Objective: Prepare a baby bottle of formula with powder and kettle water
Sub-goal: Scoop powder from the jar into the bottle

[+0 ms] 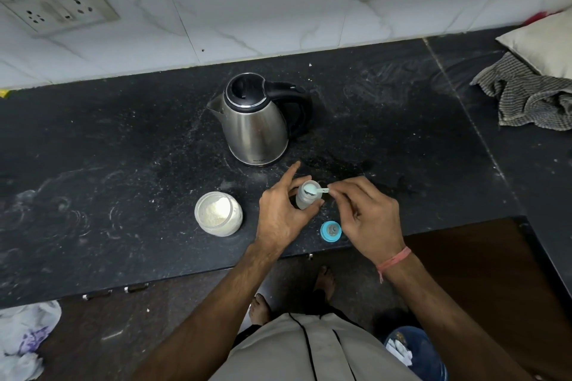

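A small clear baby bottle (305, 199) stands open on the black counter (123, 164). My left hand (280, 213) grips its side, index finger pointing out. My right hand (365, 213) pinches the handle of a small pale scoop (318, 191) held over the bottle's mouth. White powder shows at the mouth. An open jar of white powder (218, 213) stands to the left of the bottle. The steel kettle (255, 120) with black lid and handle stands behind the bottle, spout to the left. The blue nipple cap (330, 231) lies near the counter's front edge, under my right hand.
A grey checked cloth (526, 96) and a pale cushion (544, 40) lie at the far right of the counter. A socket plate (52, 0) is on the tiled wall at left. Crumpled cloth (24, 340) lies on the floor at lower left.
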